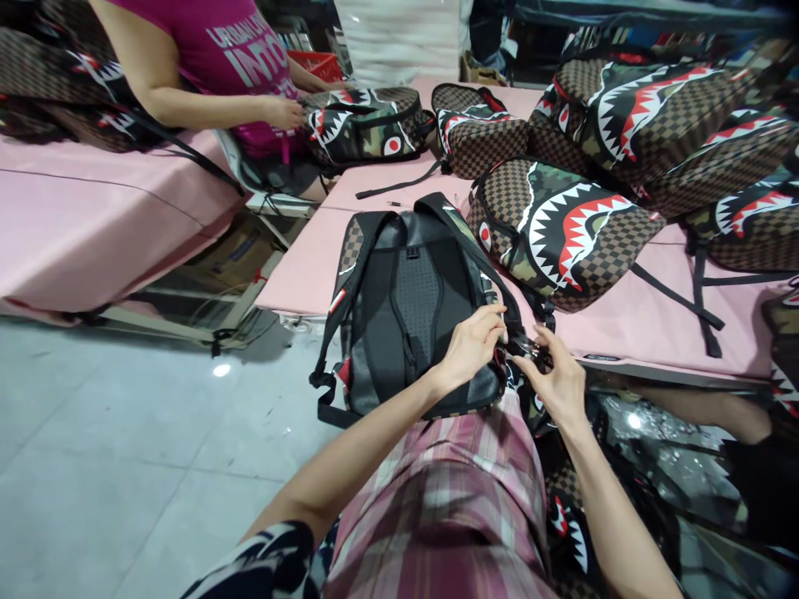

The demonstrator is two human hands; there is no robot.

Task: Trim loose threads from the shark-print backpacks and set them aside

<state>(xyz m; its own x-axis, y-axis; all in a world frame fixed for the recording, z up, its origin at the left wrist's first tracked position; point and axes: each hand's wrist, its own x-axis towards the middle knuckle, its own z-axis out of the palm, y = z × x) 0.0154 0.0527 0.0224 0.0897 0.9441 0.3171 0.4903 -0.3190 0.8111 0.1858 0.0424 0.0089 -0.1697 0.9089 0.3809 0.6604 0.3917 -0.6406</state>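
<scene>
A backpack with a black padded back panel and checkered sides leans against the table edge in front of me, straps facing up. My left hand is closed in a pinch at its right side edge, near the shoulder strap. Just to the right, my right hand is closed round a small shiny dark metal tool that looks like thread snips. Its tip points towards the left hand and the strap. The fingers partly hide the tool, and whatever thread may be there is too small to see.
More shark-mouth backpacks lie on the pink table, piled at the right. Across it, a person in a magenta shirt handles another backpack. Another person's arm shows at right, near clear plastic bags.
</scene>
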